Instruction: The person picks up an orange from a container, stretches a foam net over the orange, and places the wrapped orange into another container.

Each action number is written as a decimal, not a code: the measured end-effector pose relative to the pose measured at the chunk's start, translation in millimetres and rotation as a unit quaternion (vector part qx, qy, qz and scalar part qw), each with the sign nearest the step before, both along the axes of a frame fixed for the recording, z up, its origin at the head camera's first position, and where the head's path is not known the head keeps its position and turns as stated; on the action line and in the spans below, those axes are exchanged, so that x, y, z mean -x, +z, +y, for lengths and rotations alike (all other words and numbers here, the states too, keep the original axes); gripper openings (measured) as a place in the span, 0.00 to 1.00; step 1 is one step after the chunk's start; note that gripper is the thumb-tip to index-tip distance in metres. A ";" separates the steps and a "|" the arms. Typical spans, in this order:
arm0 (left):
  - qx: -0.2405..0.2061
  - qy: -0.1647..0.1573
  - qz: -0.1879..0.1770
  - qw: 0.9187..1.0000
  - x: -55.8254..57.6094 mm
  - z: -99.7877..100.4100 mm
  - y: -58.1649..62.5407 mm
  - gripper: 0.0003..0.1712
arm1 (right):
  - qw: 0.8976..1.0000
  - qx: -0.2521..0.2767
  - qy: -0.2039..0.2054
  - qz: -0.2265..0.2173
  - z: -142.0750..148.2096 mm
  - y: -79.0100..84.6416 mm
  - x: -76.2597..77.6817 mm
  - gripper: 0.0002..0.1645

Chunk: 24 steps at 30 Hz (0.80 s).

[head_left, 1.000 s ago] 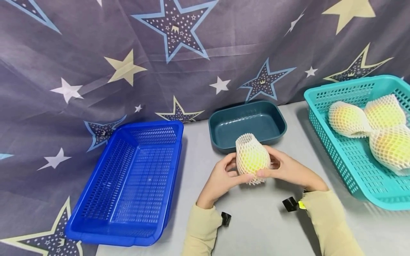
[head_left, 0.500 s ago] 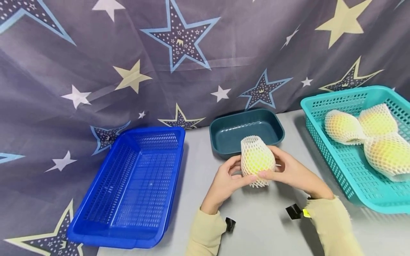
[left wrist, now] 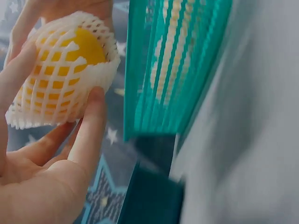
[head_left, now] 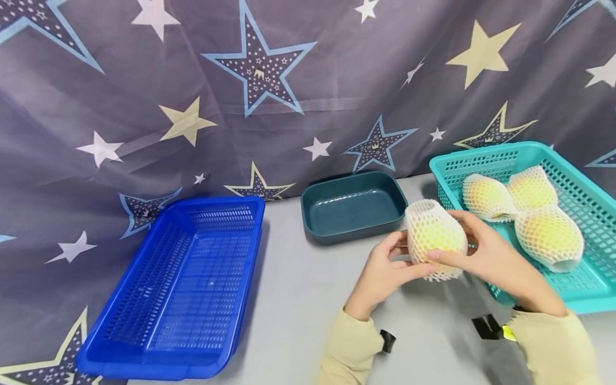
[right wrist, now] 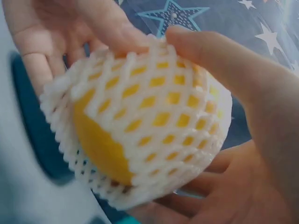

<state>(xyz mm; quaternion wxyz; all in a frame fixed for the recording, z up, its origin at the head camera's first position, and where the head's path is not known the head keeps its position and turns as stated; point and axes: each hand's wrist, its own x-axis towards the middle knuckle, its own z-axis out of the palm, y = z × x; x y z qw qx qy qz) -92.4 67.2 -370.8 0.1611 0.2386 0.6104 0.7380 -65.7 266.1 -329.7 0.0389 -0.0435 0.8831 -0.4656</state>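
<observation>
A yellow fruit in a white foam net (head_left: 435,240) is held between both hands above the table, in front of the teal basket's left side. My left hand (head_left: 385,270) grips it from the left, its thumb across the near side. From the right, my right hand (head_left: 491,256) grips the same fruit, thumb also on the near face. In the left wrist view the netted fruit (left wrist: 65,74) shows bare yellow skin at the net's open end. The right wrist view has the netted fruit (right wrist: 149,121) close up, fingers of both hands around it.
A teal basket (head_left: 597,214) at the right holds 3 netted fruits (head_left: 548,235). The dark green tub (head_left: 353,232) stands at the back middle, with a blue basket (head_left: 192,289) at the left. A star-patterned cloth (head_left: 269,133) hangs behind the grey table (head_left: 289,299).
Both hands have carried the netted fruit to the right, from in front of the dark green tub towards the teal basket. The head view has shifted slightly. Both hands keep their hold.
</observation>
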 end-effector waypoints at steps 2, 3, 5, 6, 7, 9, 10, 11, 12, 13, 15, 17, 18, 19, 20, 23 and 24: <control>-0.009 -0.005 -0.004 1.000 0.6 16.9 -7.2 0.30 | 0.999 -0.035 -0.023 -0.004 11.1 6.2 -4.0 0.48; -0.012 -0.005 -0.007 1.000 0.8 24.1 -11.7 0.29 | 0.998 -0.047 -0.031 -0.005 15.5 8.5 -5.3 0.48; -0.009 0.000 -0.001 1.000 0.9 38.8 -19.3 0.29 | 0.997 -0.067 -0.045 -0.003 25.1 11.7 -7.2 0.48; -0.001 0.004 0.013 1.000 0.3 46.0 -22.4 0.29 | 0.996 -0.076 -0.054 -0.004 30.0 13.1 -8.2 0.48; 0.010 0.007 0.025 1.000 -1.4 52.4 -22.9 0.29 | 0.995 -0.084 -0.060 -0.007 35.5 13.6 -9.0 0.49; 0.039 0.014 0.057 0.998 -5.5 63.1 -24.0 0.28 | 0.992 -0.106 -0.073 -0.013 46.0 13.2 -10.6 0.52; 0.052 0.017 0.071 0.996 -7.5 67.4 -24.5 0.28 | 0.990 -0.115 -0.076 -0.015 51.4 12.1 -11.1 0.53; 0.065 0.020 0.085 0.994 -9.3 71.3 -25.0 0.27 | 0.990 -0.121 -0.077 -0.018 56.5 11.1 -11.8 0.53; 0.071 0.020 0.090 0.993 -10.8 74.5 -25.4 0.27 | 0.989 -0.127 -0.078 -0.017 60.9 9.9 -12.0 0.53; 0.077 0.020 0.093 0.993 -11.8 77.1 -25.7 0.27 | 0.988 -0.133 -0.081 -0.019 64.8 8.6 -12.4 0.54; 0.084 0.023 0.089 0.992 -13.7 81.3 -26.1 0.28 | 0.986 -0.140 -0.090 -0.016 70.7 5.7 -13.0 0.53; 0.089 0.023 0.077 0.993 -16.0 85.5 -26.4 0.29 | 0.983 -0.146 -0.112 -0.006 75.1 2.3 -13.2 0.52; 0.094 0.024 0.071 0.993 -16.9 86.7 -26.2 0.30 | 0.982 -0.146 -0.122 -0.001 75.7 1.6 -12.2 0.52; 0.098 0.025 0.062 0.993 -18.1 88.3 -26.2 0.31 | 0.981 -0.147 -0.131 0.004 76.1 1.5 -11.3 0.52; 0.101 0.024 0.050 0.993 -19.7 90.2 -26.7 0.33 | 0.980 -0.146 -0.137 0.009 76.6 1.4 -10.1 0.52; 0.115 0.031 0.014 0.993 -26.2 97.0 -29.4 0.39 | 0.976 -0.153 -0.153 0.017 78.4 1.8 -5.5 0.50; 0.120 0.035 0.001 0.992 -28.4 99.1 -30.4 0.40 | 0.976 -0.152 -0.154 0.018 80.0 2.4 -4.0 0.48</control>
